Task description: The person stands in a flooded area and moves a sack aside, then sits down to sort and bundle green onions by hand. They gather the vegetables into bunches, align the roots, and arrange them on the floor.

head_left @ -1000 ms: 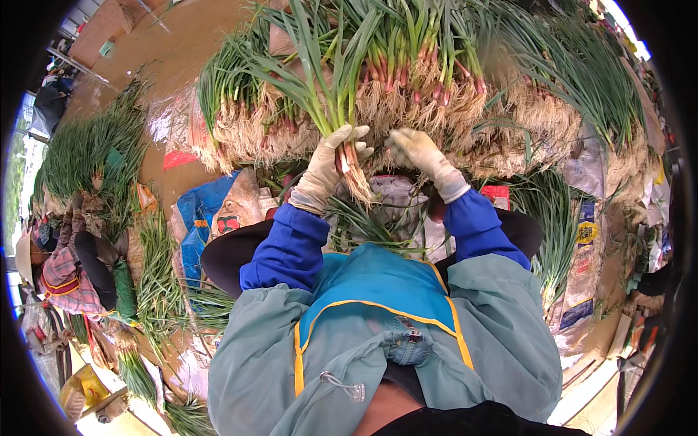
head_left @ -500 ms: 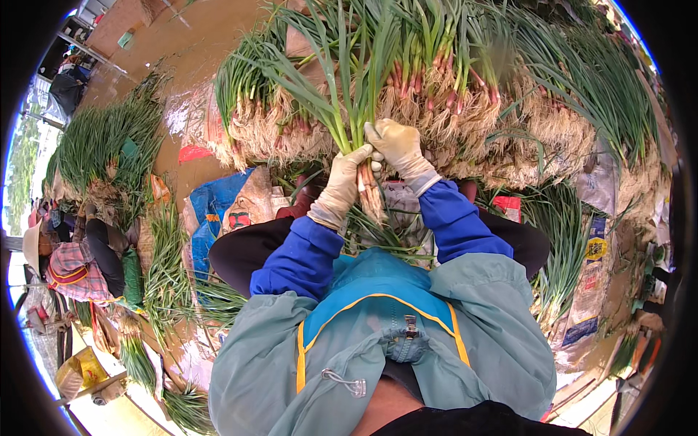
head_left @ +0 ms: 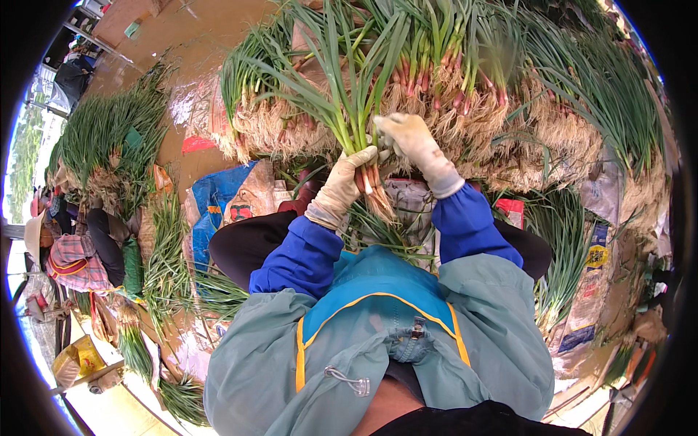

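Note:
My left hand (head_left: 340,183), in a pale glove, is closed around the stems of a small bunch of spring onions (head_left: 356,127). The green leaves fan upward and away, and the pale, reddish root ends (head_left: 374,190) hang below my grip, toward my lap. On the right side of the stems is my gloved right hand (head_left: 416,144), its fingers curled and bent toward the bunch. What lies between those fingertips, if anything, is hidden by the glove and slight blur.
Beyond my hands lies a long row of spring onions (head_left: 509,142), roots toward me. Loose green leaves (head_left: 166,261) lie on the left, more onions (head_left: 556,247) on the right. Farther left, a person in a plaid shirt (head_left: 80,258) sits beside another onion pile (head_left: 109,138).
My right hand has drawn a little to the right, away from my left hand, and its fingers have shifted. My left hand keeps its grip on the bunch.

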{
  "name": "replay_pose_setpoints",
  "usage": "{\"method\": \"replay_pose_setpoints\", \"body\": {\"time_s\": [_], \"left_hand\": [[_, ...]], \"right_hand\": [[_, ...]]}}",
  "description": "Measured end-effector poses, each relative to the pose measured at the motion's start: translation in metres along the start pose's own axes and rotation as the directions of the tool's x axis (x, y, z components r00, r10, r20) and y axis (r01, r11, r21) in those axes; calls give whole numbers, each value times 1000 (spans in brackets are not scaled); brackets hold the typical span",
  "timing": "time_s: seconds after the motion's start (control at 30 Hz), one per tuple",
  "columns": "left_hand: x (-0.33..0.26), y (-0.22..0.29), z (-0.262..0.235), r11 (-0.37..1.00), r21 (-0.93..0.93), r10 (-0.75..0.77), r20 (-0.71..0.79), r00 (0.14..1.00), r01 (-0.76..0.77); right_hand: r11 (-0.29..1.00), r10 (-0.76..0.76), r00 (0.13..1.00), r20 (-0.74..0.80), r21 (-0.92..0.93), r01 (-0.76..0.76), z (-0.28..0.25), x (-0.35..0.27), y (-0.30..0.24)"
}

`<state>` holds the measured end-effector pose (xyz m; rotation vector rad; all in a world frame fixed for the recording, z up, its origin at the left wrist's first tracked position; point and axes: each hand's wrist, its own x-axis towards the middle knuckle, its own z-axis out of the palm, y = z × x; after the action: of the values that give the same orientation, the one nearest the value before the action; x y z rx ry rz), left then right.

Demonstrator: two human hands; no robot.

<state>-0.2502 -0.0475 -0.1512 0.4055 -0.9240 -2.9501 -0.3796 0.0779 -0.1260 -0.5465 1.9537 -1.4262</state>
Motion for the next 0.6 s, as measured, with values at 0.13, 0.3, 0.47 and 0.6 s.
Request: {"method": "replay_pose_setpoints", "body": {"time_s": [0.13,0.3,0.47,0.6], "left_hand": [[0,-3,-17,997,61,-58,21,998,56],[2,-11,-22,996,73,-48,-50,998,52],[5,-17,-5,970,240,107,-289,951,-36],[1,7,3,978,207,34,-275,961,25]], "right_hand": [[976,76,994,-81,210,-57,19,15,-32],[757,124,938,-322,642,120,48,19,-10],[747,-79,824,-560,514,421,76,26,10],[578,70,932,-356,776,254,51,10,-9]]}}
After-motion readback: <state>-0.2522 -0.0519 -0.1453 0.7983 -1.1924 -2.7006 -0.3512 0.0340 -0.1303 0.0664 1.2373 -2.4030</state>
